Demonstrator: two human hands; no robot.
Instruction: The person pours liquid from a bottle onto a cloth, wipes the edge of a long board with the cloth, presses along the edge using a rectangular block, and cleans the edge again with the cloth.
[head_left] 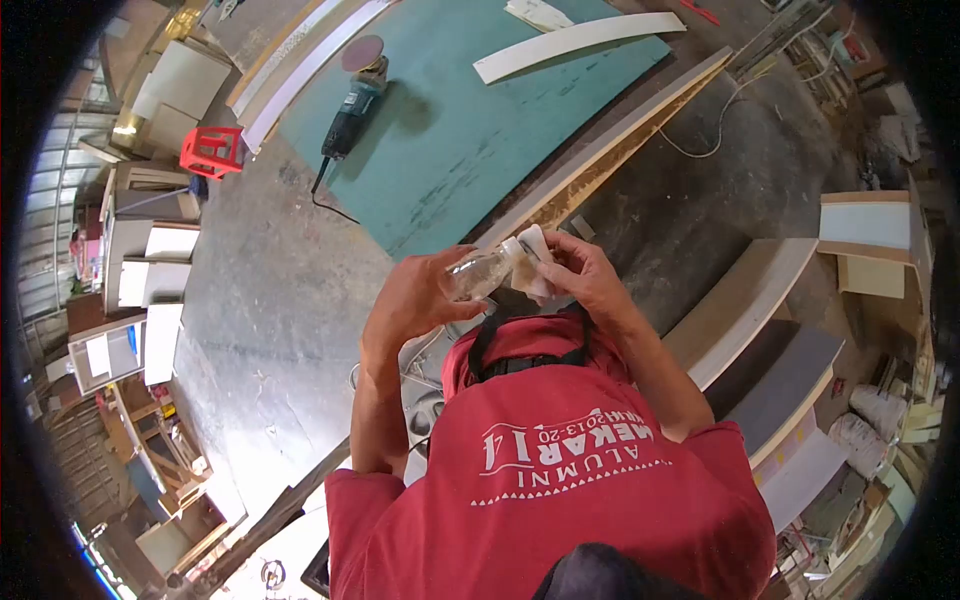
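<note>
Near the middle of the head view, my left hand [425, 290] is wrapped round a clear bottle [478, 273], which lies tilted with its neck toward the right. My right hand [583, 272] pinches a whitish cloth [530, 275] at the bottle's neck end. The cloth hangs beside the neck and hides part of it. Both hands are close together, just above the red shirt [560, 430] and a black strap. Whether the bottle has a cap on cannot be made out.
Ahead lies a green board [450, 130] bearing a corded sander [355, 110] and a curved pale strip [580, 45]. A red stool [212, 152] stands at the left. Curved panels [745, 310] are at the right, and a long wooden edge [610, 150] runs diagonally beyond my hands.
</note>
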